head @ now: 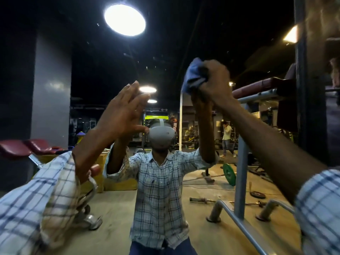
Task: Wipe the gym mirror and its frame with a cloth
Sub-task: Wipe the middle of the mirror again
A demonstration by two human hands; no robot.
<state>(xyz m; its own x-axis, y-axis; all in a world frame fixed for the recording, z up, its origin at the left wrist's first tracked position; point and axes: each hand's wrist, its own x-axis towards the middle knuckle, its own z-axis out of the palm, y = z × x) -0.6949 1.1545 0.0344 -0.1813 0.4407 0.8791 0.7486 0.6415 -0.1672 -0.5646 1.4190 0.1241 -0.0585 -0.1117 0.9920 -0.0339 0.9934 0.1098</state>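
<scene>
Up at about one o'clock, my right hand point(216, 80) is clenched around a bunched blue cloth point(194, 76), fingers curled tight over it, and the wad is pressed against the mirror point(88, 67) that fills nearly the whole view. The cloth sticks out of my fist toward eleven o'clock, and its reflection meets it right at the glass. My left hand point(121, 109) is raised near the centre, slightly toward ten o'clock, with the palm flat and the fingers spread wide, holding nothing; its fingertips meet their own reflection, so it seems to be resting on the glass, though I cannot tell how firmly. Both my checked sleeves point(36, 199) are rolled back from the forearms.

Straight ahead at six o'clock the glass shows me in the same checked shirt point(160, 190) with a grey headset point(161, 135) on. At three o'clock the dark mirror frame point(301, 89) runs vertically along the edge of the glass. Reflected behind me are a bright round ceiling light point(125, 20) at twelve o'clock, a maroon padded bench point(24, 148) at nine o'clock, a green weight plate point(229, 173) on a bar at four o'clock, and another person point(227, 138) standing far back in the gym.
</scene>
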